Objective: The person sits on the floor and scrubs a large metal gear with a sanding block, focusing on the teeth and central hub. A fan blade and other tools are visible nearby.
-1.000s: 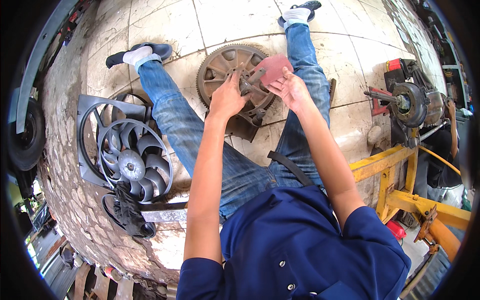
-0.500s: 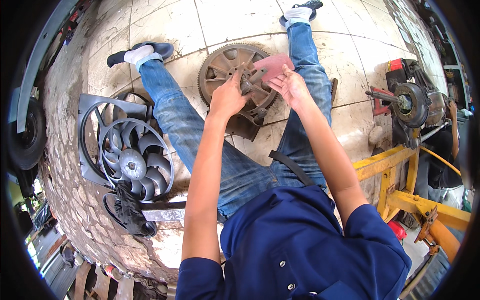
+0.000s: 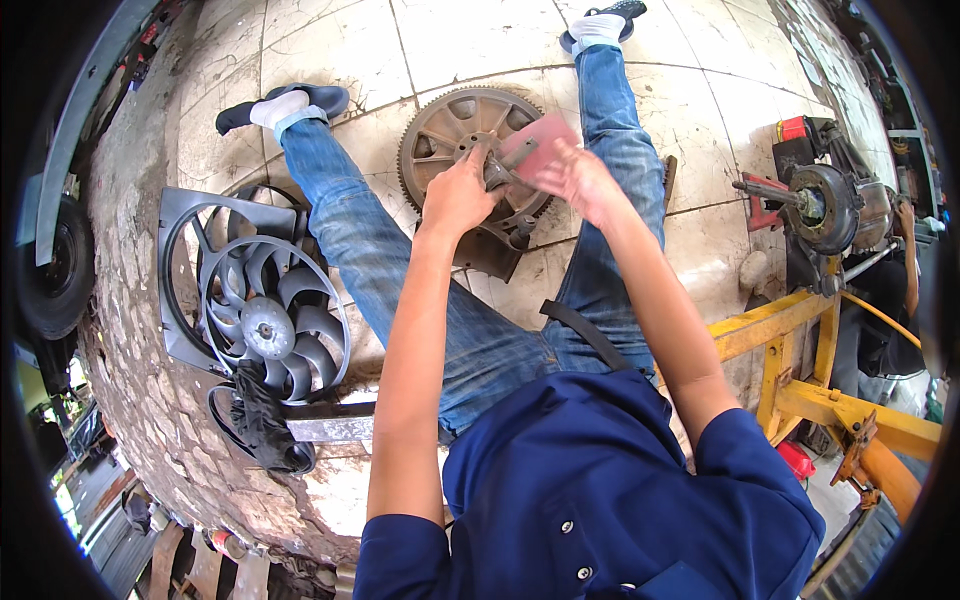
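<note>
Between my legs a round toothed flywheel (image 3: 432, 140) lies flat on the tiles. Over its middle, my left hand (image 3: 460, 200) is closed round a small grey metal part (image 3: 517, 154) with a rod-like end pointing up and right. My right hand (image 3: 583, 183), smeared by motion, has its thumb and fingers on a reddish-pink sheet that looks like sandpaper (image 3: 550, 138). The sheet lies right beside the rod-like end; whether they touch I cannot tell. Just below the flywheel is a dark metal bracket-like piece (image 3: 487, 257), partly hidden by my left hand.
To my left lie a radiator fan (image 3: 266, 328) in its shroud and a bunched black cloth (image 3: 262, 415). A yellow metal stand (image 3: 770, 325) is at my right, near a greasy mechanical assembly (image 3: 825, 210). Another person's arm (image 3: 908, 255) shows at the far right edge.
My right hand and the pink sheet have shifted slightly, and the hand is now blurred. My left hand keeps its grip on the metal part, almost in place.
</note>
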### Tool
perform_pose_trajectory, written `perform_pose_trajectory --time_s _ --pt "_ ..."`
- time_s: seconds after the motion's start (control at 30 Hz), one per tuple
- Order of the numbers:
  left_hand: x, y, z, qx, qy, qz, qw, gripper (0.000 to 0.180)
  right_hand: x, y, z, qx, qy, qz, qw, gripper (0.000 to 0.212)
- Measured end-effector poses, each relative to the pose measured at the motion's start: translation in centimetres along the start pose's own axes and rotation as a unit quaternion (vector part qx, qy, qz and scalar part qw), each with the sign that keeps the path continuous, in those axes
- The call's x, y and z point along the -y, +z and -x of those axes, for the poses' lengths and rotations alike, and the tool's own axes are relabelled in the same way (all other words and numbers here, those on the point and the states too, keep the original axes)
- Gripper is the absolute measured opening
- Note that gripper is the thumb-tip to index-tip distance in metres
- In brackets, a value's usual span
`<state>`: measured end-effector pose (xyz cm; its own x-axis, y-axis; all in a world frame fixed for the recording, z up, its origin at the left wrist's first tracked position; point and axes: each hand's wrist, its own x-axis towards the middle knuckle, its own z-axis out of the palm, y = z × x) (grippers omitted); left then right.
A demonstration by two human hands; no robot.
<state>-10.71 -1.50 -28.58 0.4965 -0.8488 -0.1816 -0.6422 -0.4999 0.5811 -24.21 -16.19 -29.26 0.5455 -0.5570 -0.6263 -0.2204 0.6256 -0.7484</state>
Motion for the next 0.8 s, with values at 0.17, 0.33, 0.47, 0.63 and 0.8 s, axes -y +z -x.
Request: perform_pose_trajectory --time_s 0.17,0.33,0.47,0.63,0.8 --pt "0.1 0.0 -0.1 0.022 -0.027 0.004 0.999 0.08 0.0 -0.3 0.4 0.016 -0.013 -0.068 0.998 0.057" --pt "0.6 -0.5 0.2 -0.022 0.031 0.019 0.999 0.079 -1.1 -0.8 -0.3 0.066 0.0 -0.091 0.994 0.058" --pt "0.4 -0.9 -0.1 0.023 0.017 0.02 0.999 0.081 -2.0 -0.7 -0.3 0.07 0.006 -0.068 0.995 0.06" --pt "0.6 -1.0 0.0 0.026 0.05 0.027 0.998 0.081 -0.9 -3.1 -1.2 0.138 -0.042 -0.095 0.985 0.063" --pt "0.6 -0.2 0.3 0.017 0.048 0.015 0.999 0.08 0.1 -2.2 0.1 0.071 0.003 -0.073 0.995 0.074"
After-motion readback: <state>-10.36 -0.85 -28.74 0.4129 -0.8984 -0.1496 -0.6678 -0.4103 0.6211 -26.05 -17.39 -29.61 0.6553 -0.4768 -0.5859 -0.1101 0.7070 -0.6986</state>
